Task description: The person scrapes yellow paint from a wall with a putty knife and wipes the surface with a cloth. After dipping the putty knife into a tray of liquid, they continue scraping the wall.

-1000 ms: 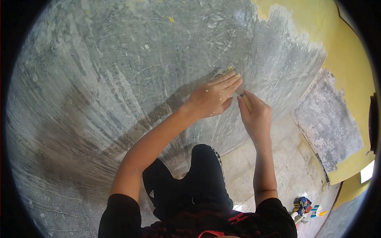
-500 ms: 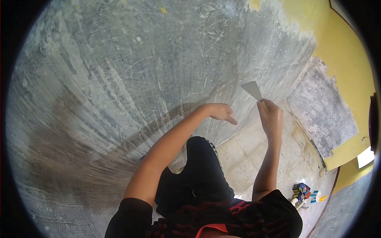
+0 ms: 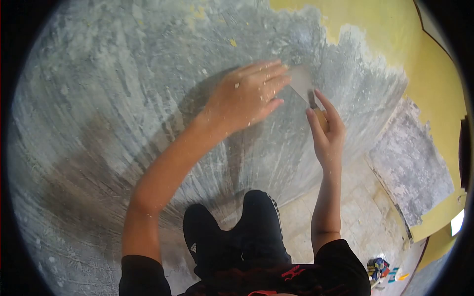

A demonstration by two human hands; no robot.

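My right hand (image 3: 330, 132) holds a putty knife (image 3: 301, 85) by its light wooden handle, with the blade angled up and left in front of the wall. My left hand (image 3: 249, 93) is stretched out flat, fingers extended, its fingertips right at the blade's left edge. Pale flecks cling to the back of that hand and the forearm. Behind both hands is the grey scraped wall (image 3: 163, 64), streaked with white, with small loose bits on its surface.
Yellow paint (image 3: 365, 17) covers the wall's upper right and the adjoining wall, which has a bare grey patch (image 3: 412, 158). Below lies a tiled floor (image 3: 355, 212). A cluster of small containers and tools (image 3: 379, 269) sits at lower right. My knees (image 3: 259, 212) are close to the wall.
My left hand has risen and opened out toward the blade. The putty knife has tilted and moved slightly up and left, and my right-hand grip has loosened, showing the handle.
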